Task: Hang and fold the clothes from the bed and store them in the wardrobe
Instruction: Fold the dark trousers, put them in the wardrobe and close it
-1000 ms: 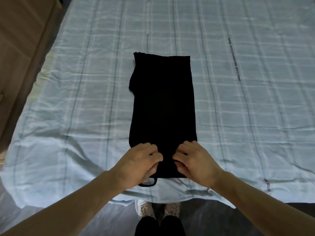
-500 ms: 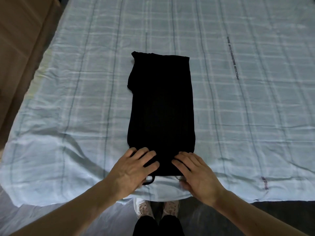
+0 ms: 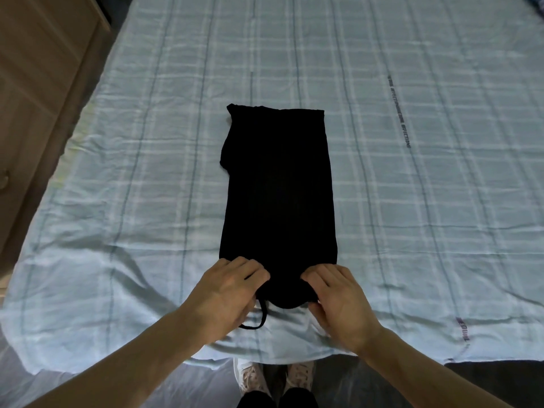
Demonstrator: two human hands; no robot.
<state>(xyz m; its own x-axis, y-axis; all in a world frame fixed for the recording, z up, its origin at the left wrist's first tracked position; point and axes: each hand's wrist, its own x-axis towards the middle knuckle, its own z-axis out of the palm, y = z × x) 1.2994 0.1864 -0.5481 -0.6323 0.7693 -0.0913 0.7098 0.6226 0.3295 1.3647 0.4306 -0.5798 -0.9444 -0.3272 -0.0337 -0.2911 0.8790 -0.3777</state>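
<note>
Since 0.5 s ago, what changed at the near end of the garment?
Both hands went from lying flat to curled: the left hand and right hand now pinch and bunch the near edge of the black garment. The garment's far end, its strap loop and the bedsheet stayed put.

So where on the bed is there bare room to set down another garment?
Bare sheet lies right of the black garment, also left of it toward the wardrobe. The near edge is crowded by left hand and right hand.
</note>
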